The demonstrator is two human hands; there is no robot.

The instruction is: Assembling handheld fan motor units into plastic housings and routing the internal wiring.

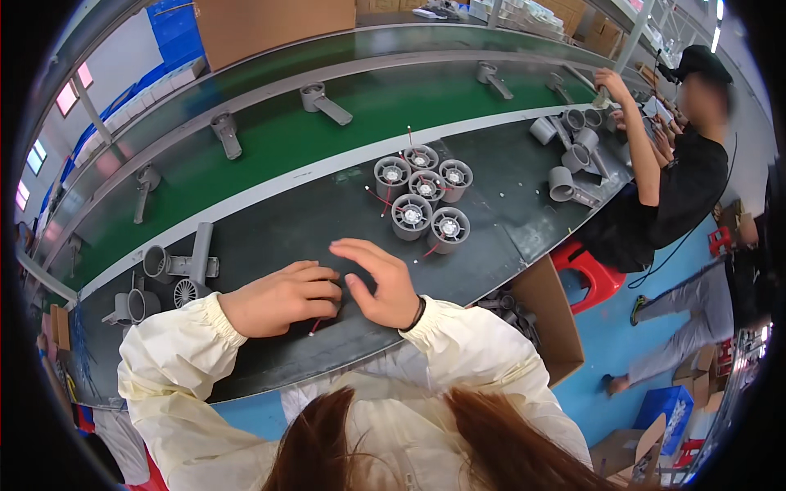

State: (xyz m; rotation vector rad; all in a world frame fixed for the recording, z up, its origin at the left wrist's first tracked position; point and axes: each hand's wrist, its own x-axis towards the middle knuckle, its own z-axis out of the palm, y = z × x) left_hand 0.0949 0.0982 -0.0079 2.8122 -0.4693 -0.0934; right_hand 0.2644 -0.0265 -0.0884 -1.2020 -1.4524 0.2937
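Observation:
Palm down over the near part of the dark worktable, my left hand (282,299) has its fingers curled over something that they hide. A short red wire (314,327) pokes out below those fingertips. Close beside it, my right hand (382,286) is open, thumb and fingers apart, with nothing visible between them. Beyond my hands stands a cluster of several grey round fan housings (411,214) with spoked tops and red wires. To the left of my left hand lie grey hair-dryer-like shells (190,262), one showing a finned round end (188,292).
A green conveyor belt (270,155) runs behind the table, carrying grey handled shells (326,104). At the right, a co-worker in black (655,172) works near more grey shells (573,155). A cardboard box (547,315) of grey parts and a red stool (591,278) stand at the table's right edge.

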